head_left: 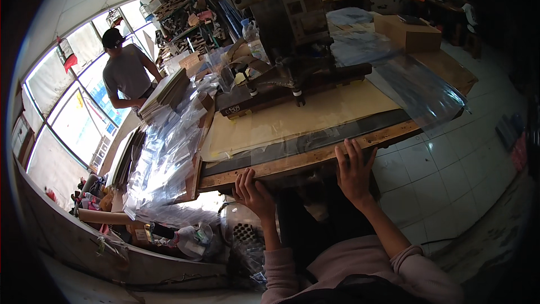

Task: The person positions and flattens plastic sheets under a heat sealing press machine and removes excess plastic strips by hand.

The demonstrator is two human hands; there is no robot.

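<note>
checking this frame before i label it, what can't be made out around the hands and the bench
Head view only:
- left hand: fingertips curl over the wooden table edge; what they touch is hidden.
- right hand: palm faces down, contact unseen.
- clear plastic sheet: borders lost in glare.
- press machine: top cut off by the frame.
- under the table: too dark.

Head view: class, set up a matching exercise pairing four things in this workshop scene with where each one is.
Things:
1. left hand
2. right hand
3. cardboard box
4. person in a dark cap

Places:
A. far right end of the table
B. by the windows, beside a stack of boards
C. fingers spread flat on the table's near wooden edge
D. fingers curled at the near edge, further left

Pairs: 1-D, 2-C, 3-A, 4-B
</note>
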